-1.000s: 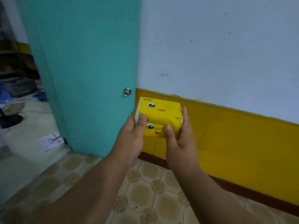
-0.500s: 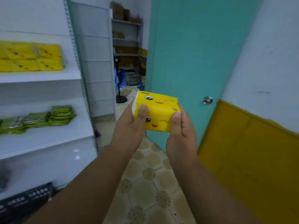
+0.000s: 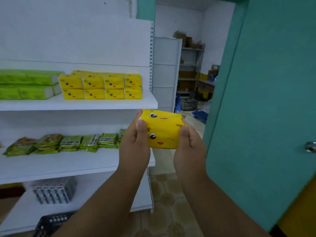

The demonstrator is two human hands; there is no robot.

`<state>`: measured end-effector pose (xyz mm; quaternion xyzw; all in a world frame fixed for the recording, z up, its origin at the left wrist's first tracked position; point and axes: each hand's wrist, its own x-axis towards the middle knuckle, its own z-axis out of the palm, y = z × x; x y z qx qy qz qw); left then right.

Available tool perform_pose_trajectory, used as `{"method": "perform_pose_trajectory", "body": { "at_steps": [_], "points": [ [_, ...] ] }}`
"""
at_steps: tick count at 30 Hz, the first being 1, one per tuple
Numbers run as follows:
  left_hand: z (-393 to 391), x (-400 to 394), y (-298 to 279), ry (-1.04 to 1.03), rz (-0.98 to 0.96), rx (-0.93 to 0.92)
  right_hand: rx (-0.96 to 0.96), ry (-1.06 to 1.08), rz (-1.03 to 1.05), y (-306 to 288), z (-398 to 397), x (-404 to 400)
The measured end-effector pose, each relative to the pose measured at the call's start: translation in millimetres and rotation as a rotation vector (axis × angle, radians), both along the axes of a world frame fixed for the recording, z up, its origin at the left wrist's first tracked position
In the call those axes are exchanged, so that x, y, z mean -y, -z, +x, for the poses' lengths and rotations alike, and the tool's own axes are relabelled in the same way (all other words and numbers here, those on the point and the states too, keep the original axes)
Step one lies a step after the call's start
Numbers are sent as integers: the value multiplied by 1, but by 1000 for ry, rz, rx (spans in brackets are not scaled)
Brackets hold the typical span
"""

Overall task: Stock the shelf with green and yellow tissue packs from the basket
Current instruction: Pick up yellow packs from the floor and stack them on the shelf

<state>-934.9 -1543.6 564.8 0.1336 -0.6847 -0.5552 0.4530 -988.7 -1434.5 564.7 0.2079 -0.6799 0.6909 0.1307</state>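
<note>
While both hands grasp it from either side, the yellow tissue pack (image 3: pixel 163 130) is held in mid-air, just in front of the right end of the white shelf (image 3: pixel 80 104). The left hand (image 3: pixel 135 144) has its thumb pressed on the pack's front face; the right hand (image 3: pixel 189 147) clasps the opposite end. On the upper board stand stacked yellow packs (image 3: pixel 102 86), with green packs (image 3: pixel 29 84) beside them. Below, a black basket (image 3: pixel 51 223) sits on the floor. A teal door (image 3: pixel 266 100) stands to the right.
</note>
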Motion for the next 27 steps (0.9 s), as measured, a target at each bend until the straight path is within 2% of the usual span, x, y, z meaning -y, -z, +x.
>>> {"method": "perform_pose_trajectory", "body": {
  "at_steps": [7,12,15,18,21,24,27],
  "points": [
    [-28,101,-22,-10,25,17,-52,-30,-132,-37,-21,102],
    [-45,146,-33,6,21,13,-60,-58,-67,-48,-42,148],
    [-63,172,-35,-15,1,86,-59,-30,-35,-49,-65,172],
    [-88,197,-35,-24,-62,150,-32,-12,-55,-43,-97,194],
    [-119,220,-38,50,-138,211,-13,-25,-86,-39,-134,215],
    [-155,249,-42,60,-261,339,-28,-14,-65,-40,-178,238],
    [-196,279,-42,27,-311,322,-55,14,-16,-37,-232,265]
  ]
}}
